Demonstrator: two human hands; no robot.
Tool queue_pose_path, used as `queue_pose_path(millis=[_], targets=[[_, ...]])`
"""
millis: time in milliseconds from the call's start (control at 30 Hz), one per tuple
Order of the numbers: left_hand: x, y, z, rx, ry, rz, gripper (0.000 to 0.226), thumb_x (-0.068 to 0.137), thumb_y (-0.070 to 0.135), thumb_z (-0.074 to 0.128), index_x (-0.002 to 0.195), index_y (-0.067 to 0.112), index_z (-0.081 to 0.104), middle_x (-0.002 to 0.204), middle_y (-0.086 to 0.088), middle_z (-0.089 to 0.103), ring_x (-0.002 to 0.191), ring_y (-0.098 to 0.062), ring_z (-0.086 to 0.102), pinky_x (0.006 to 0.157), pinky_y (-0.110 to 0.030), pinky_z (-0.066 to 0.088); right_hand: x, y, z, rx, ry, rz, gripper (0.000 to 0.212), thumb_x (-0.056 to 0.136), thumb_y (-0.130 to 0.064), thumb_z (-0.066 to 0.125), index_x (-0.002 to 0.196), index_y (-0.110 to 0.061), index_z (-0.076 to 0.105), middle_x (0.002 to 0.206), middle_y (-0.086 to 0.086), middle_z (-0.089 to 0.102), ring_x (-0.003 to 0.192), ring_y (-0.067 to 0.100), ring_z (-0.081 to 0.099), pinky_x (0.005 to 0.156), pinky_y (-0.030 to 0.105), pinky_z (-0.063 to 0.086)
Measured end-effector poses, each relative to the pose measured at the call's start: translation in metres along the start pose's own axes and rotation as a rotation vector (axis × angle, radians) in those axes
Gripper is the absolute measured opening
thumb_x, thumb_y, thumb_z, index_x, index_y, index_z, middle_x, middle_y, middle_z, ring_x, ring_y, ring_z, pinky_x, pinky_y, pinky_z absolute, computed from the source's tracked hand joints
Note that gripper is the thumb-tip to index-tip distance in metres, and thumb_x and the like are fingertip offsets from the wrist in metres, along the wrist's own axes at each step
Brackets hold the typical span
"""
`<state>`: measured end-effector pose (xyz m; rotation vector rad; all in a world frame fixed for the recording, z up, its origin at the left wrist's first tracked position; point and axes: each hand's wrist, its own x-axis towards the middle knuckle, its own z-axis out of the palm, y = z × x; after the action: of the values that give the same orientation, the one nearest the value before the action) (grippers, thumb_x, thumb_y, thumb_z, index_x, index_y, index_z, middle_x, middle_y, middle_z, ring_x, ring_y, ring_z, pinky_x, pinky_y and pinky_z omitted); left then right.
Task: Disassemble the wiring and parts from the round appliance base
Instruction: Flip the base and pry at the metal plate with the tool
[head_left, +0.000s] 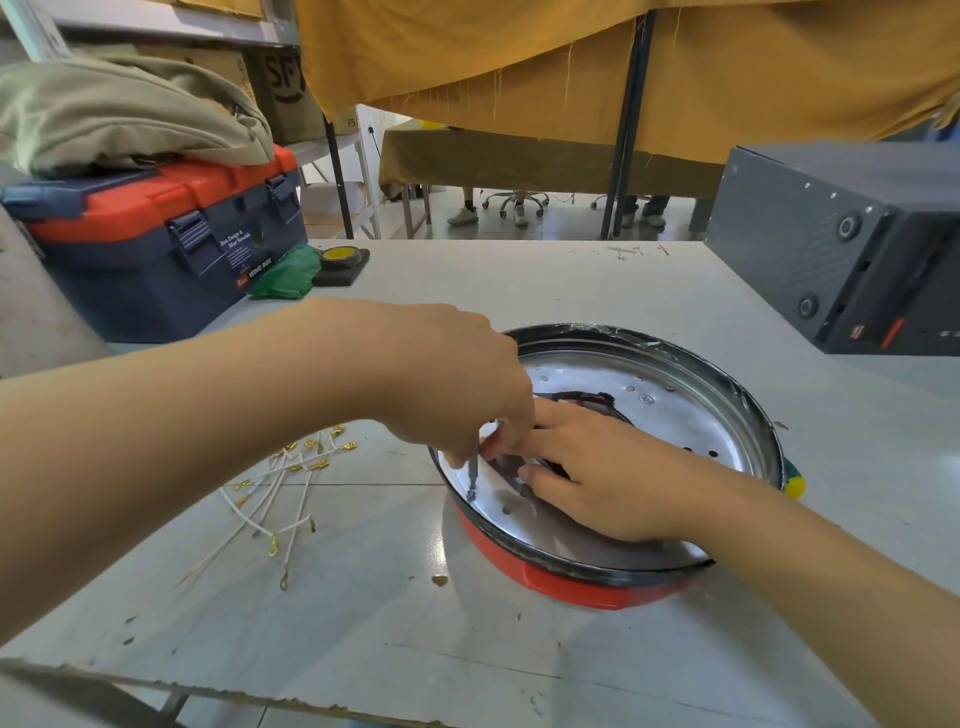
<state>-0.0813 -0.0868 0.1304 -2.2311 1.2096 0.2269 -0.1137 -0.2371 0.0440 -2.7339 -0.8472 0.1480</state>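
Head view: round appliance base (717, 415) sits open side up on the table (363, 597), red wall toward you. Inside: perforated metal plate, both your hands. Your left hand (467, 384) pinches a screwdriver (472, 475), upright, tip down on the plate. Your right hand (608, 473) lies flat beside it, fingers relaxed. Loose white wires (275, 499) lie left of the base.

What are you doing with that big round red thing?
A person is taking apart a round red appliance base with a shiny metal inside. The left hand pinches a thin metal screwdriver bit set on a screw, and the right hand reaches inside too. White wires with gold ends lie on the table.
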Motion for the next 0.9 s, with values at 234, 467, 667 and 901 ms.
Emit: queue_pose_path(millis=[234, 467, 667, 901], targets=[[0.0017, -0.0014, 0.0057, 0.078, -0.022, -0.113, 0.037, 0.096, 0.050, 0.041, 0.079, 0.021, 0.058, 0.067, 0.005, 0.047, 0.067, -0.017, 0.047, 0.056, -0.026, 0.032, 0.0003, 0.0006, 0.0019, -0.024, -0.027, 0.054, 0.043, 0.100, -0.027, 0.036, 0.141, -0.040, 0.040, 0.151, -0.013, 0.027, 0.131, 0.021, 0.034, 0.109, 0.031, 0.027], [-0.0018, -0.0052, 0.0046, -0.017, 0.020, -0.010, 0.011, 0.088, 0.039, 0.060, 0.100, 0.039, 0.060, 0.070, 0.015, 0.039, 0.076, -0.011, 0.045, 0.060, -0.022, 0.034, 0.0011, 0.0003, 0.0008, -0.023, -0.025, 0.026, 0.041, 0.100, -0.025, 0.037, 0.138, -0.037, 0.044, 0.148, -0.012, 0.032, 0.125, 0.018, 0.038, 0.104, 0.026, 0.028], [-0.0002, -0.0057, 0.0069, 0.029, 0.009, -0.051, 0.035, 0.095, 0.049, 0.042, 0.073, 0.023, 0.053, 0.065, 0.007, 0.047, 0.065, -0.015, 0.048, 0.061, -0.027, 0.037, 0.0003, 0.0013, 0.0016, -0.013, -0.032, 0.050, 0.043, 0.100, -0.027, 0.036, 0.141, -0.041, 0.040, 0.151, -0.015, 0.026, 0.131, 0.019, 0.034, 0.107, 0.027, 0.026], [-0.0056, -0.0075, 0.0055, -0.077, 0.041, 0.009, 0.013, 0.089, 0.041, 0.057, 0.100, 0.038, 0.063, 0.070, 0.017, 0.040, 0.075, -0.008, 0.045, 0.062, -0.022, 0.038, 0.0010, 0.0015, 0.0014, -0.002, -0.029, 0.045, 0.042, 0.100, -0.027, 0.037, 0.140, -0.040, 0.041, 0.151, -0.015, 0.027, 0.131, 0.018, 0.034, 0.109, 0.031, 0.028]])
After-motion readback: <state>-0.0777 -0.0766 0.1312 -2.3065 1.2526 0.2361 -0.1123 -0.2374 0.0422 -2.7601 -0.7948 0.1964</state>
